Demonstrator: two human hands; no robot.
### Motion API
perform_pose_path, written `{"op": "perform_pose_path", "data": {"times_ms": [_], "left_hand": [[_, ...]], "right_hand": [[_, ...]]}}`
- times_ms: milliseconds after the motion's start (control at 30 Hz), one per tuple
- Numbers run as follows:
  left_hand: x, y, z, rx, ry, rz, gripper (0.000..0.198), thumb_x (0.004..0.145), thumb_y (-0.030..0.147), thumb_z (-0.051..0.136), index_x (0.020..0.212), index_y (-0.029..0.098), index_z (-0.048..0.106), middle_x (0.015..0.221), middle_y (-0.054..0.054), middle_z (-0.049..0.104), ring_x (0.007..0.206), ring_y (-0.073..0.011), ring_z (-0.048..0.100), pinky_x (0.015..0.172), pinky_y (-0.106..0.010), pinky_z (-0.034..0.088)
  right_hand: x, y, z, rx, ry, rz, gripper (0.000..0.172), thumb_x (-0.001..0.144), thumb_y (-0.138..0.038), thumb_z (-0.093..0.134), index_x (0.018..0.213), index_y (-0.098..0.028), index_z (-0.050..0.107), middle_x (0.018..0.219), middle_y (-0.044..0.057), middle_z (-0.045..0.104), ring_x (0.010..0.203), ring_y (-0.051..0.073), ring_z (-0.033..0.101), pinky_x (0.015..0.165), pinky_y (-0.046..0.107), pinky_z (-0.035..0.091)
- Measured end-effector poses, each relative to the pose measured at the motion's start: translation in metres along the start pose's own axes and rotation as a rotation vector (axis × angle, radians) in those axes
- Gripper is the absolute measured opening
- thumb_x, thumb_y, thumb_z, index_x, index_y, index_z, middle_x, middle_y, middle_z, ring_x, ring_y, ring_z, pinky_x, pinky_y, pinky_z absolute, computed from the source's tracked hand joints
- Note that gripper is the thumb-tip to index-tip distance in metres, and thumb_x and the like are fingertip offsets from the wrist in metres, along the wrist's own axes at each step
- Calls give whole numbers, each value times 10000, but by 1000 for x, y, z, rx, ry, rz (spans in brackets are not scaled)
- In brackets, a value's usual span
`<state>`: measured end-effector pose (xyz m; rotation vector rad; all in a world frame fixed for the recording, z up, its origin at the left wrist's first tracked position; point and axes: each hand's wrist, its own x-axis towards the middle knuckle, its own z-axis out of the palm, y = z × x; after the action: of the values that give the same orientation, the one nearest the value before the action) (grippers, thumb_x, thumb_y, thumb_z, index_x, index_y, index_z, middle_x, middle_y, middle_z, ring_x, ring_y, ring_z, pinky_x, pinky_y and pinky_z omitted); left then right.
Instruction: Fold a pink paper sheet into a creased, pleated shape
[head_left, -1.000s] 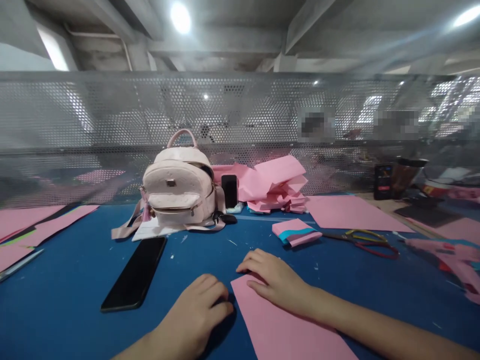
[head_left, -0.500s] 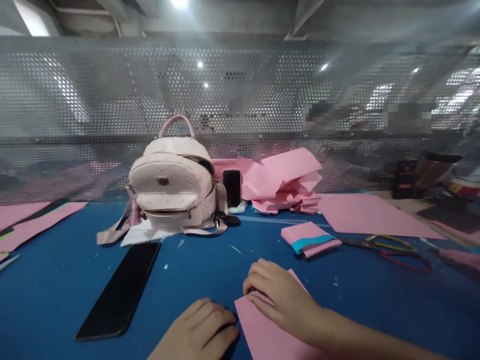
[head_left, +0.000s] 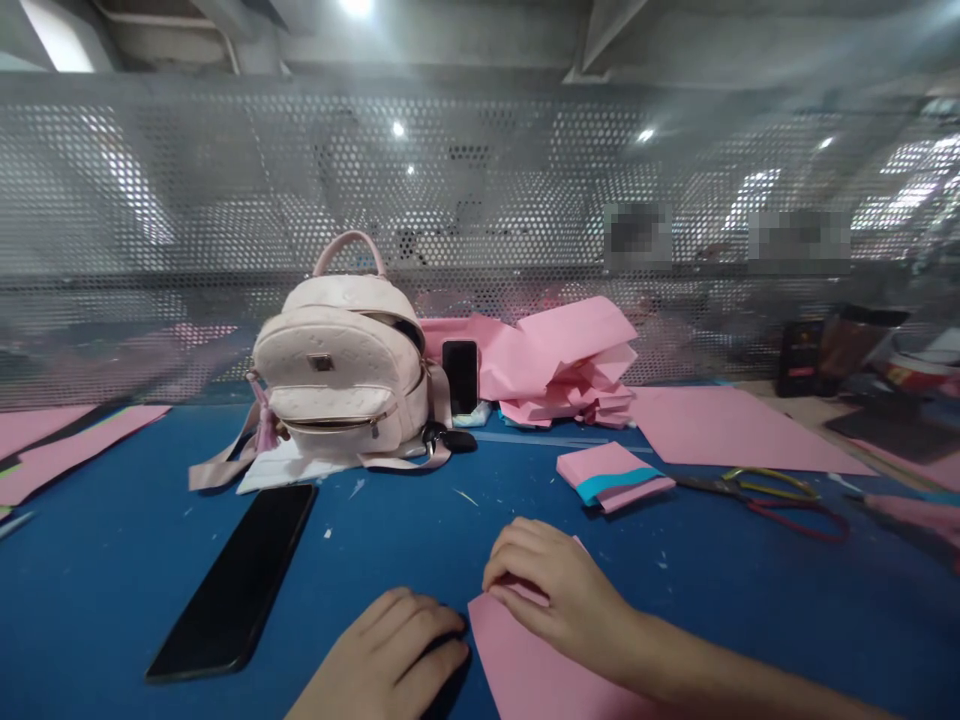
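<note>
the pink sheet [head_left: 521, 665] lies on the table [head_left: 416, 520] right in front of me, its near end out of view. my right hand [head_left: 559, 590] is on its far edge, thumb on the paper and fingers curled over toward the edge; i can't tell whether i'm truly pinching it or only pressing. my left hand [head_left: 390, 650] rests just beside the sheet's left corner, fingers loosely bent, thumb a little apart, holding nothing i can see.

i'd judge this sheet barely begun: the part that shows looks flat, without crease or cut, so any shaping seems left to do. beyond it, the folded pink piece [head_left: 604, 465] with its blue band looks much further along. scissors [head_left: 739, 489] lie at its right end, tips close to it. farther back are a wide flat pink sheet [head_left: 742, 430], crumpled pink paper [head_left: 562, 360] and my pale backpack [head_left: 337, 350], with a black phone [head_left: 236, 580] in front of it.
</note>
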<state>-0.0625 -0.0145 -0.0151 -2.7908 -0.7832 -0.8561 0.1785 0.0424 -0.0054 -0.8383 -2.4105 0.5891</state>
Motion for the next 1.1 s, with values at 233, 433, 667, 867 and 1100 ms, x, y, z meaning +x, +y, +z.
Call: {"op": "perform_pose_path", "data": {"times_ms": [233,433,667,867,1100], "left_hand": [[0,-3,-2,22,-52,30,467,1080,295,210,1120,148,651,1083,-78,706,952,-181,645,818,-305,529],[0,-5,-3,21,-84,85,480,1081,285,177,1197,145,621,1157,-80,703,1022,-166,646,904,-292,530],[2,0,-2,14,-145,63,451,1080,306,200,1226,153,599,1179,-70,698,1033,-180,661,882,-313,546],[2,-3,0,-56,-102,50,494,1078,346,151,1287,123,540,1161,-97,698,1036,-173,659,895,-295,537],[-2,-4,0,-65,-121,45,475,1077,341,166,1322,121,509,1198,-97,685,1071,-173,647,947,-300,515]], "right_hand": [[-1,1,1,2,4,-3,64,917,-180,620,875,-217,652,856,-16,675,821,157,547,764,296,374],[0,-2,-1,27,4,-36,72,915,-162,612,876,-212,647,860,-17,676,831,154,543,768,292,377],[1,-5,-5,20,-17,-54,79,925,-165,600,948,-215,658,922,6,661,857,160,532,783,293,389],[0,-3,-3,47,-4,-67,86,910,-139,611,939,-213,645,913,0,677,854,160,539,784,295,391],[-1,-2,-1,48,31,-109,66,903,-145,622,878,-203,640,865,0,670,821,157,527,767,301,388]]}}
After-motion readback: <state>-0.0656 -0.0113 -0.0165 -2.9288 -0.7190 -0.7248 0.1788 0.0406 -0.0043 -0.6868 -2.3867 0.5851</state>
